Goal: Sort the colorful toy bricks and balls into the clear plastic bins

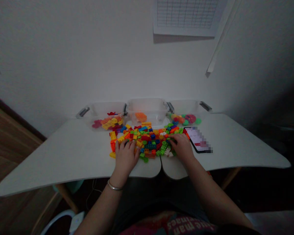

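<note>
A heap of colourful toy building bricks [150, 137] lies on the white table, in front of three clear plastic boxes. My left hand [126, 156] rests at the heap's left side, palm down, its fingers spread over yellow and orange bricks. It grips nothing that I can see. At the right side of the heap is my right hand [182, 145], with thumb and forefinger closed around a small green brick [170, 138]. White bricks [168, 151] lie just below those fingers.
The left box [106, 107] holds yellow and red pieces, the middle box [147, 106] an orange piece, the right box [186, 106] mixed round pieces. A phone [197, 139] lies right of my right hand. The white table [88, 153] has a front notch and stands against a wall.
</note>
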Demonstrator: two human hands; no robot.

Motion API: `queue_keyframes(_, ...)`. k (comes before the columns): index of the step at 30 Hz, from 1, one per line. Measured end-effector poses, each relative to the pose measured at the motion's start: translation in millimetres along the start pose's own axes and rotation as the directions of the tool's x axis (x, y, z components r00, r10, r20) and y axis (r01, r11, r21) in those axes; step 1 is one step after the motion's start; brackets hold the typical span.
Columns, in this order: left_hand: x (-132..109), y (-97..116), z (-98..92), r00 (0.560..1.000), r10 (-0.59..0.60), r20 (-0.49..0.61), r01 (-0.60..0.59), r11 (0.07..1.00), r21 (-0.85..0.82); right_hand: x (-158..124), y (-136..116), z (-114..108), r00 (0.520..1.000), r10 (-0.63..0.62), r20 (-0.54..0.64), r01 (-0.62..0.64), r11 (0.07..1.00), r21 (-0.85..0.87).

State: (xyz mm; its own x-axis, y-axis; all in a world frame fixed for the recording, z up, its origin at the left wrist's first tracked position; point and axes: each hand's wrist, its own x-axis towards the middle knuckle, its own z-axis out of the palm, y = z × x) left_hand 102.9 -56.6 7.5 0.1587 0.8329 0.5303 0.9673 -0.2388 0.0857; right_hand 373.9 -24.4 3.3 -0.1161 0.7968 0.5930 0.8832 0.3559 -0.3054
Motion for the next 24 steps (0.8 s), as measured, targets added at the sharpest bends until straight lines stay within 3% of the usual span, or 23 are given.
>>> queue_keyframes(9,0,1,0.1,1.0,-0.008,0.004,0.008,1.0,0.002,0,3,4,0.998,0.027,-0.055,-0.022,0.994,0.103)
queue_keyframes(18,-1,1,-2.5,1.0,0.01,-0.024,-0.011,1.0,-0.022,5,-9,-2,0.978,0.188,-0.086,-0.147,0.925,0.35)
queue_keyframes(24,2,16,-17.9,0.999,0.004,-0.036,-0.01,0.987,-0.158,0,-44,8,0.997,0.073,0.004,-0.066,0.88,0.47)
